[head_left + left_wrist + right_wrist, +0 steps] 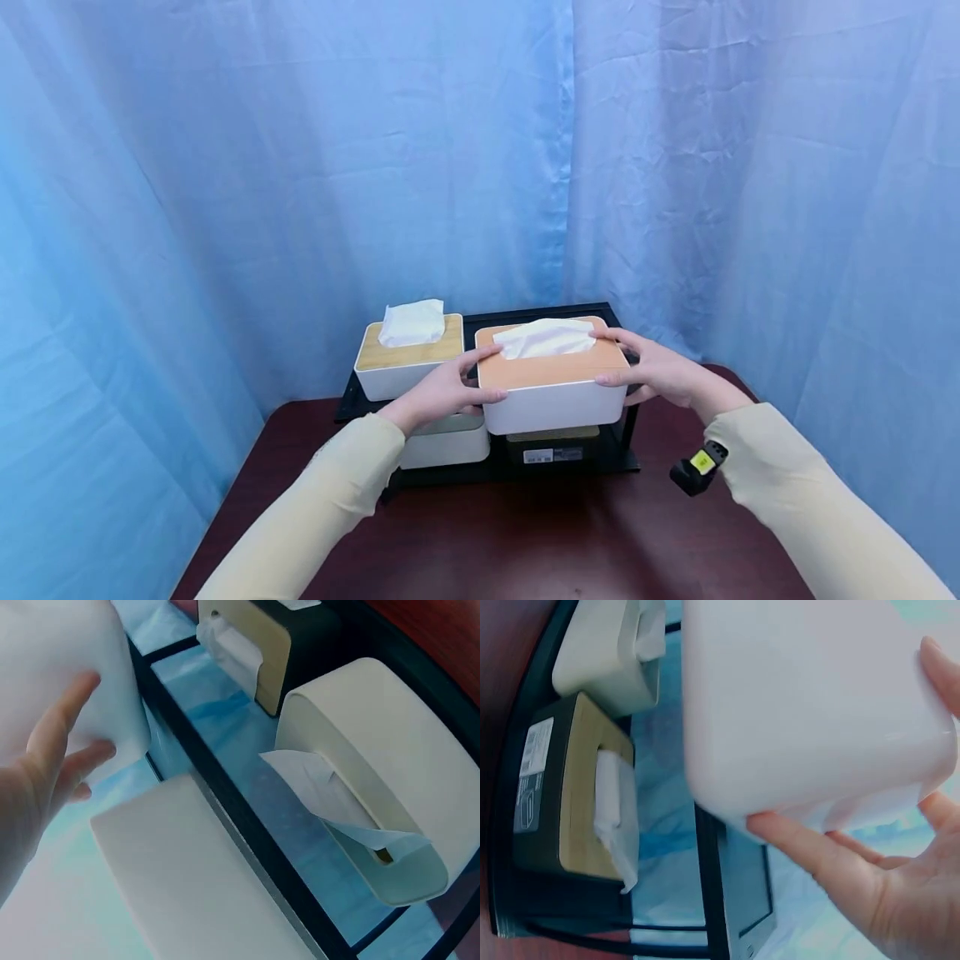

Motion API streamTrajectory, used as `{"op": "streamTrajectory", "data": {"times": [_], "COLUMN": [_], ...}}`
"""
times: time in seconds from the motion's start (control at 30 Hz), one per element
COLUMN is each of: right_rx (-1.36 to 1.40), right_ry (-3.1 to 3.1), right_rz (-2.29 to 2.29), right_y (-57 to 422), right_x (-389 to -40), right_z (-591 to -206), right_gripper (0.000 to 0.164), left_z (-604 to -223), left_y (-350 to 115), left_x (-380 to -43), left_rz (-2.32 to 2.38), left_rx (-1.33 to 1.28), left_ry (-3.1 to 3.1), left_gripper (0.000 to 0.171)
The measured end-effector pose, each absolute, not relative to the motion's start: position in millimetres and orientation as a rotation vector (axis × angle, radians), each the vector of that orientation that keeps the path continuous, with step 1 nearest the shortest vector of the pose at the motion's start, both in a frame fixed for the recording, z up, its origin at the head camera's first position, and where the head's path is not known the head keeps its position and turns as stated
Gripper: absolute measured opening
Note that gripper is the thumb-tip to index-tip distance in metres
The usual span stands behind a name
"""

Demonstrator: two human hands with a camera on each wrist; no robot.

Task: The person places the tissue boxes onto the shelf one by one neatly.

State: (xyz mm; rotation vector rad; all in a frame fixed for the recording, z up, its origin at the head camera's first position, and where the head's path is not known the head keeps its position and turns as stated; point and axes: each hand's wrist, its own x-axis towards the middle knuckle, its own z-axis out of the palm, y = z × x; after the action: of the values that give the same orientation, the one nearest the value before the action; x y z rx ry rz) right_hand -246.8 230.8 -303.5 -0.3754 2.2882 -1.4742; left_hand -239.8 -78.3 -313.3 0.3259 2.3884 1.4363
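A white tissue box (pixel 555 410) with an orange-tan wooden lid and a tissue sticking out is gripped between both hands, at the front right of a black two-tier rack (pixel 525 317). My left hand (pixel 442 387) holds its left end, thumb on the near side and fingers spread over the lid's edge. At the other end my right hand (pixel 660 372) grips the corner, with fingers over the lid and along the side. Left of it, a second white tissue box (pixel 408 379) with a light wooden lid sits on the top shelf.
On the lower shelf stand a cream tissue box (pixel 397 727) with a grey-green top and a black tissue box (pixel 544 795) with a wooden face and a label. The rack stands on a dark red table (pixel 480 533). Blue curtains (pixel 450 167) hang around it.
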Motion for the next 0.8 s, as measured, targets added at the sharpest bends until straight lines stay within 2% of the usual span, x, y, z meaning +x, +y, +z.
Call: {"op": "streamTrajectory", "data": {"times": [0.47, 0.8], "right_rx": [-0.325, -0.303], "right_ry": [2.317, 2.474], "right_rz": [-1.458, -1.392], "right_y": [225.7, 216.9], "right_x": [-280.9, -292.1], "right_z": [-296.0, -292.7], "right_gripper": [0.083, 0.076], "left_z": [-301.2, -294.1], "left_y": [-69.9, -54.7], "left_x": [-272.6, -274.6], "left_rz": [1.499, 1.435], "left_rx": [0.280, 0.208], "left_ry": [2.356, 2.539], "left_gripper": [0.062, 0.059]}}
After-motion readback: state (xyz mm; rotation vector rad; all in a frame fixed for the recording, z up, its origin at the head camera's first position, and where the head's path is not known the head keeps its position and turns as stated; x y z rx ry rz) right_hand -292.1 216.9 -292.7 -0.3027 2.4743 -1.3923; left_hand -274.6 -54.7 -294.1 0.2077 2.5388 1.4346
